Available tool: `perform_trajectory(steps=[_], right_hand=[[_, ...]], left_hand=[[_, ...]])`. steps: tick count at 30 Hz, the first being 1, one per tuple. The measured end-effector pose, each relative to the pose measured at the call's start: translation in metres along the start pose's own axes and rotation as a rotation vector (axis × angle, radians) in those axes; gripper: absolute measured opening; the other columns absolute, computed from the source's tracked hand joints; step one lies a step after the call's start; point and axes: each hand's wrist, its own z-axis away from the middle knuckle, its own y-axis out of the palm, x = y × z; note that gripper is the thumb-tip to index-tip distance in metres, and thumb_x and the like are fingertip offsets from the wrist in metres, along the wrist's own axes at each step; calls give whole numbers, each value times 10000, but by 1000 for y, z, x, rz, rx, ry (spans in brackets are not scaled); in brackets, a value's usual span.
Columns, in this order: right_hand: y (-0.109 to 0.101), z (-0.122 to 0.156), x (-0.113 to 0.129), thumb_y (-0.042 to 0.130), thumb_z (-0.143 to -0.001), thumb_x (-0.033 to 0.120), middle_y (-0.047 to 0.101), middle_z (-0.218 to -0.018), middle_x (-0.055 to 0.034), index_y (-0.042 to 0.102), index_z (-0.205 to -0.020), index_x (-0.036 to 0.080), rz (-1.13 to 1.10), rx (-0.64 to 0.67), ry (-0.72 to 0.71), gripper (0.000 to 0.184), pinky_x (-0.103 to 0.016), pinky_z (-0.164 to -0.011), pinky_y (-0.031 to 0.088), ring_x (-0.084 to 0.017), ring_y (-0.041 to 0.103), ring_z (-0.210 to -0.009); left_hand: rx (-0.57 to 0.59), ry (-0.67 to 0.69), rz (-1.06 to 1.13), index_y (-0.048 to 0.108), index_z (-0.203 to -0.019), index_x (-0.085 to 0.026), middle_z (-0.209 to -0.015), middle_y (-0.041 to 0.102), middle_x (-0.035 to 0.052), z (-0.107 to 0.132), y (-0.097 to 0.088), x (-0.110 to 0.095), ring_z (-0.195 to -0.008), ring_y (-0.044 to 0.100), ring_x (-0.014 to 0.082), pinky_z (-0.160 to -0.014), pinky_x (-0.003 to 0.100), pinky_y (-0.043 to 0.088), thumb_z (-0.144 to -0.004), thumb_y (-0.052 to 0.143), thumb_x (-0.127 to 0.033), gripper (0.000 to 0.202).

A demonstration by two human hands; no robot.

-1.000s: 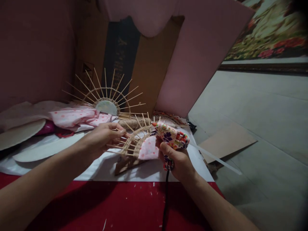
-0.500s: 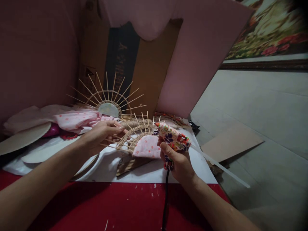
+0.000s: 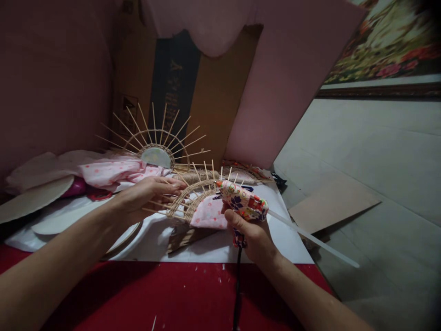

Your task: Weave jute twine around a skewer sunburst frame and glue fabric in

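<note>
My left hand (image 3: 153, 193) has its fingers closed around the sticks at the left side of a half-round frame (image 3: 177, 202) of thin wooden sticks, woven with twisted cord. The frame's inner part is covered in pink spotted cloth (image 3: 209, 212). Wrapped around the handle of a hot glue gun (image 3: 243, 200) is my right hand (image 3: 257, 236). Flower-patterned fabric covers the gun, a long clear glue stick (image 3: 317, 241) juts out of its back, and a black cord (image 3: 237, 285) hangs below. Its orange tip is at the cord band's upper right; whether it touches cannot be told.
Behind stands another stick frame (image 3: 156, 156) with a pale half-round centre. Spotted cloth (image 3: 110, 172), pale boards (image 3: 37, 200) and red scissor-like handles (image 3: 99, 193) lie left. White paper (image 3: 282, 250) covers part of the red table (image 3: 172, 299). Cardboard (image 3: 334, 202) lies at right.
The glue gun has shifted slightly left and down with my right hand, its tip now at the cord band. My left hand keeps its hold, with only a slight shift.
</note>
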Motion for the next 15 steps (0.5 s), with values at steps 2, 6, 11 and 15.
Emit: perform_trajectory(steps=[2, 6, 11, 15], right_hand=[[0, 0, 0, 757, -682, 353, 688, -868, -31, 706, -858, 224, 64, -31, -23, 224, -341, -720, 486, -202, 602, -812], [-1, 1, -2, 752, -683, 378, 697, -875, -37, 710, -888, 232, 131, -40, -9, 255, -368, -777, 480, -206, 614, -819], [-2, 2, -3, 749, -683, 376, 704, -852, -27, 709, -840, 234, 153, -35, -30, 216, -368, -766, 489, -209, 625, -798], [-1, 1, -4, 754, -677, 364, 710, -832, -13, 712, -869, 253, 126, -54, -55, 225, -364, -759, 495, -213, 636, -794]], left_hand=[[8, 10, 36, 704, -884, -170, -840, 715, 94, 0, 0, 1, -604, 617, 160, -496, 242, 407, -651, 716, -259, 250], [18, 10, 85, 698, -879, -173, -796, 700, 67, -1, 1, 4, -628, 613, 140, -552, 235, 431, -656, 723, -234, 232], [-17, 2, 84, 670, -871, -176, -705, 659, 10, -2, 3, 3, -556, 546, 80, -493, 176, 370, -629, 733, -165, 250], [28, -13, 51, 655, -933, -184, -726, 658, -3, 0, 3, 0, -526, 508, 70, -443, 170, 314, -630, 733, -174, 313]])
